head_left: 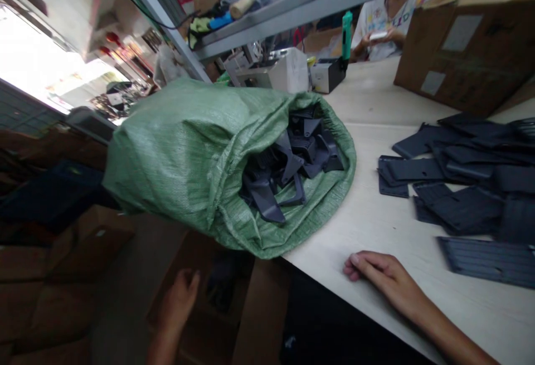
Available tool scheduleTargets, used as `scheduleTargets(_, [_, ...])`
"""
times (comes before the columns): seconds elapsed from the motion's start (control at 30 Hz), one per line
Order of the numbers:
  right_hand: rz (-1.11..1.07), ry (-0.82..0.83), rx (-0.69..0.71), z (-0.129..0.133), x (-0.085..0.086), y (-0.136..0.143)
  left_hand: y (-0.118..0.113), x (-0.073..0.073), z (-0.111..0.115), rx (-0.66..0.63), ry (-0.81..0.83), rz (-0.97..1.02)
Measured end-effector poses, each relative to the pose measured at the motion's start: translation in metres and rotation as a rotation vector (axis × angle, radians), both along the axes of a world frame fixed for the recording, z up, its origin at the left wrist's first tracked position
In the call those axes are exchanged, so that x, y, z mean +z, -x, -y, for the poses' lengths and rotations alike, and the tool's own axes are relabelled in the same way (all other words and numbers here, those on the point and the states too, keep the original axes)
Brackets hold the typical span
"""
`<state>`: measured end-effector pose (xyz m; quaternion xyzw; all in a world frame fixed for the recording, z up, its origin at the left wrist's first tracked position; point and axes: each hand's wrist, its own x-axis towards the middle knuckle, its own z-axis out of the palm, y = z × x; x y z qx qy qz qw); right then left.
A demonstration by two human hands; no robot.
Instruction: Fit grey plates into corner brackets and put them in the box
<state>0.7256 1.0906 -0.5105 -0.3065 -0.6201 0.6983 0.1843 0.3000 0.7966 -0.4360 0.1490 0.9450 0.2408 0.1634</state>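
A green woven sack (179,147) lies on its side on the white table (368,225), its mouth open to the right. Dark plastic parts (288,159) fill the opening. My right hand (376,273) rests at the table's near edge, fingers curled in, with nothing visible in it. My left hand (181,295) is below the sack, off the table's edge and over an open cardboard box (263,309); it is blurred, with thumb and fingers slightly apart and nothing seen in them. Flat black plastic pieces (463,198) lie piled to the right of the sack.
A large cardboard box (463,47) stands at the back right. A metal shelf (292,11) crosses above the table. Behind it a person (388,25) holds a small white item. Small devices (328,75) stand behind the sack; more cartons (87,237) are at the lower left.
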Motion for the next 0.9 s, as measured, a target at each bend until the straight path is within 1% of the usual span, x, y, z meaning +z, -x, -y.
scheduleTargets(0.03, [-0.003, -0.001, -0.004, 0.001, -0.001, 0.000, -0.009, 0.003, -0.007, -0.074, 0.007, 0.014])
scheduleTargets(0.07, [-0.003, -0.002, -0.008, 0.002, -0.002, 0.001, -0.023, 0.007, -0.018, -0.189, 0.019, 0.075])
scheduleTargets(0.1, [-0.001, -0.004, -0.013, 0.003, -0.003, 0.001, -0.039, 0.014, -0.030, -0.326, 0.029, 0.207])
scheduleTargets(0.17, [0.008, -0.012, -0.015, 0.004, -0.006, 0.002, -0.076, 0.032, -0.058, -0.607, 0.067, 0.582])
scheduleTargets(0.2, [0.013, -0.019, -0.013, 0.004, -0.007, 0.003, -0.093, 0.042, -0.074, -0.711, 0.025, 0.717])
scheduleTargets(0.23, [0.017, -0.025, -0.010, 0.003, -0.009, 0.003, -0.107, 0.052, -0.091, -0.773, -0.069, 0.784])
scheduleTargets(0.27, [0.018, -0.032, -0.007, 0.003, -0.010, 0.003, -0.117, 0.060, -0.109, -0.785, -0.203, 0.807])
scheduleTargets(0.3, [0.017, -0.038, -0.006, 0.003, -0.011, 0.004, -0.124, 0.067, -0.128, -0.787, -0.332, 0.792])
scheduleTargets(0.33, [0.013, -0.040, -0.007, 0.002, -0.012, 0.004, -0.126, 0.072, -0.147, -0.772, -0.432, 0.733])
scheduleTargets(0.4, [-0.001, -0.038, -0.015, 0.001, -0.013, 0.004, -0.118, 0.076, -0.188, -0.709, -0.570, 0.510])
scheduleTargets(0.47, [-0.021, -0.034, -0.024, 0.001, -0.014, 0.003, -0.099, 0.077, -0.228, -0.669, -0.626, 0.195])
scheduleTargets(0.5, [-0.031, -0.034, -0.028, 0.001, -0.014, 0.003, -0.088, 0.077, -0.248, -0.680, -0.609, 0.030])
scheduleTargets(0.53, [-0.041, -0.039, -0.035, 0.002, -0.014, 0.003, -0.076, 0.077, -0.266, -0.702, -0.545, -0.118])
scheduleTargets(0.57, [-0.049, -0.046, -0.043, 0.002, -0.015, 0.003, -0.064, 0.078, -0.283, -0.711, -0.500, -0.193])
scheduleTargets(0.63, [-0.062, -0.058, -0.060, 0.004, -0.016, 0.002, -0.042, 0.082, -0.312, -0.737, -0.403, -0.267])
scheduleTargets(0.7, [-0.071, -0.064, -0.076, 0.007, -0.017, 0.003, -0.024, 0.088, -0.334, -0.754, -0.318, -0.300])
scheduleTargets(0.8, [-0.086, -0.067, -0.084, 0.010, -0.018, 0.004, -0.005, 0.099, -0.357, -0.740, -0.226, -0.366])
scheduleTargets(0.9, [-0.097, -0.073, -0.081, 0.011, -0.019, 0.005, 0.005, 0.106, -0.377, -0.694, -0.169, -0.430])
